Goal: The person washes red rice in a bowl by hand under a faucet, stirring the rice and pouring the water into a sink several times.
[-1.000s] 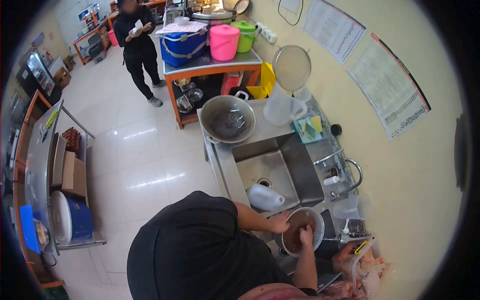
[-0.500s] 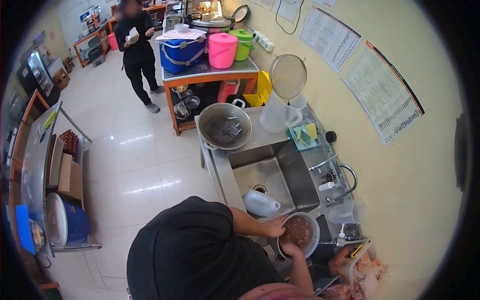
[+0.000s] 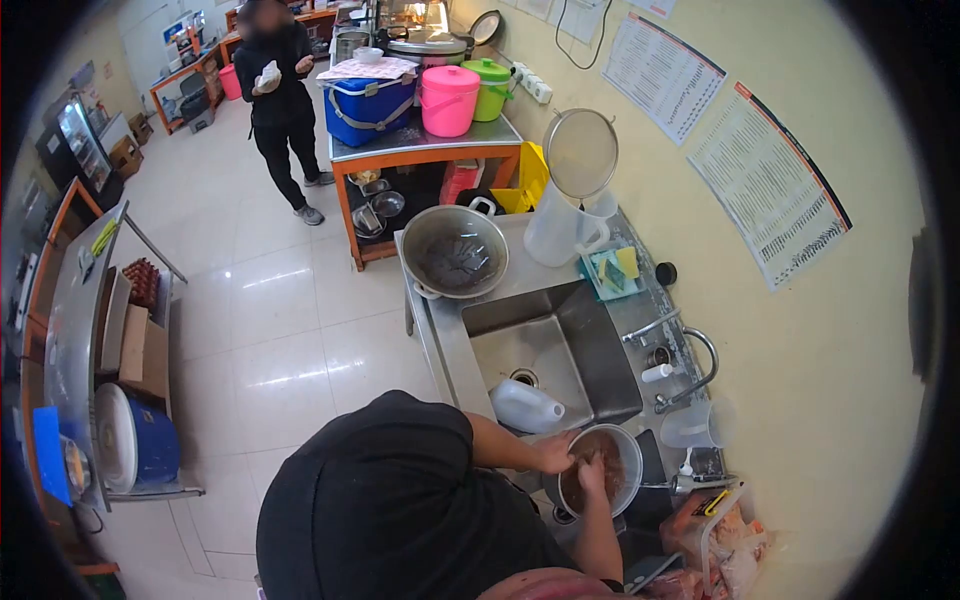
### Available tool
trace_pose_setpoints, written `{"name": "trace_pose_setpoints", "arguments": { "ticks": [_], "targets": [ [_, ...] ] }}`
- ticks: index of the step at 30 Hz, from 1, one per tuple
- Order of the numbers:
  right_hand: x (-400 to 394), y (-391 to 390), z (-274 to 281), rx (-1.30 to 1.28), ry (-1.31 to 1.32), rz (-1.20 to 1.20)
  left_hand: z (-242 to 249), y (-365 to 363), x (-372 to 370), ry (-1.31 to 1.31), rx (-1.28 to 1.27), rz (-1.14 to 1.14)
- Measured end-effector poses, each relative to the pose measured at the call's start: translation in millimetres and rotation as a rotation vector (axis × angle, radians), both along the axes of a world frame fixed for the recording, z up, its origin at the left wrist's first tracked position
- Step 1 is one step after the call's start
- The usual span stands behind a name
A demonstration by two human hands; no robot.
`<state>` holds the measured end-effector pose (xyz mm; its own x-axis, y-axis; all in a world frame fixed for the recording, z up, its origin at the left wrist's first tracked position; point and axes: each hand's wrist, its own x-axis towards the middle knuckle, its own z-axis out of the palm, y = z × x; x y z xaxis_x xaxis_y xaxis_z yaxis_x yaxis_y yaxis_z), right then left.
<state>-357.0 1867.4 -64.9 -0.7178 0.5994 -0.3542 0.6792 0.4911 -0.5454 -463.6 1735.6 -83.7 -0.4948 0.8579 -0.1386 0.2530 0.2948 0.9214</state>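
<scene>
A round, clear plastic tub (image 3: 628,468) with wet reddish-brown contents sits at the near side of the sink. My left hand (image 3: 553,453) grips its rim on the left. Inside the tub is my right hand (image 3: 592,474), its fingers dipped into the contents and partly hidden, so what they hold cannot be made out. A whitish plastic jug (image 3: 527,407) lies on its side in the sink basin (image 3: 585,345), close to my left hand. Beyond my right forearm stands a clear container (image 3: 708,530) of pinkish, meat-like pieces in plastic.
A large metal pot (image 3: 455,252) stands on the counter past the basin, near a tall plastic pitcher (image 3: 552,232) with a strainer (image 3: 581,152) above it. The faucet (image 3: 705,360) rises along the wall. Another person (image 3: 280,100) stands across the room holding something white.
My right hand has moved up and farther toward the middle of the tub, its fingers now deeper in the contents. My left hand stays at the rim. The view has shifted slightly.
</scene>
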Motion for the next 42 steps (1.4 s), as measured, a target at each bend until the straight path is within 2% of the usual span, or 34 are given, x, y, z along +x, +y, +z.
{"name": "trace_pose_setpoints", "arguments": {
  "ticks": [1,7,10,13,16,19,22,24,27,28,29,30,31,33,34,35,37,39,42],
  "targets": [
    [-1.3,-5.6,3.7,-0.059,0.04,-0.019,0.3,-1.1,2.1,-0.012,-0.001,0.021],
    [18.4,-5.6,-21.9,-0.434,0.094,0.304,17.7,-7.5,-0.3,-0.028,-0.036,0.031],
    [24.1,-18.4,1.0,-0.275,-0.2,0.41,18.9,-7.9,1.4,-0.072,-0.083,-0.006],
    [40.7,-10.0,-13.2,-0.072,-0.253,0.433,9.3,-4.4,0.6,-0.067,-0.045,0.002],
    [40.6,-35.4,55.9,0.18,-0.398,0.335,6.7,-2.7,0.8,-0.065,-0.056,0.011],
    [66.1,-15.6,45.2,0.355,-0.279,0.257,-4.6,1.3,1.5,-0.037,-0.043,-0.01],
    [75.3,-16.5,42.5,0.485,0.179,0.233,24.9,-9.2,-4.4,-0.067,-0.057,-0.024],
    [71.0,-28.6,51.8,0.451,0.212,0.108,35.7,-14.8,-3.9,-0.099,-0.074,-0.004],
    [64.2,-40.4,57.5,0.332,0.125,-0.091,-24.5,8.7,-4.8,-0.043,-0.181,-0.022],
    [75.1,-27.0,26.5,0.397,0.204,-0.012,26.4,-9.2,-9.4,-0.057,-0.253,-0.109],
    [69.2,-42.3,47.4,0.407,0.15,-0.018,76.9,-26.4,-14.8,-0.068,-0.323,-0.199],
    [68.7,-44.6,46.8,0.474,0.136,-0.046,49.1,-11.4,-17.7,0.027,-0.419,-0.366],
    [68.9,-36.4,38.7,0.361,0.012,-0.031,38.0,-9.4,-16.7,0.005,-0.404,-0.245],
    [56.6,-38.5,62.8,0.244,-0.143,-0.039,17.4,-5.5,-12.8,-0.041,-0.348,0.001],
    [65.8,-30.5,44.0,0.503,-0.117,0.107,14.6,-2.3,-18.8,-0.127,-0.359,-0.103],
    [54.5,-26.8,46.2,0.313,-0.182,0.03,-12.5,-0.4,-16.2,-0.073,-0.154,0.021],
    [44.1,-27.2,41.7,0.369,-0.214,0.025,-55.4,6.0,-22.8,-0.088,-0.007,-0.084],
    [33.9,-20.8,20.0,0.283,-0.333,0.046,19.1,-6.1,-18.0,-0.087,0.04,-0.072],
    [30.0,-26.7,18.0,0.251,-0.384,0.057,22.1,-9.4,-14.9,-0.069,-0.013,-0.054]
  ]
}}
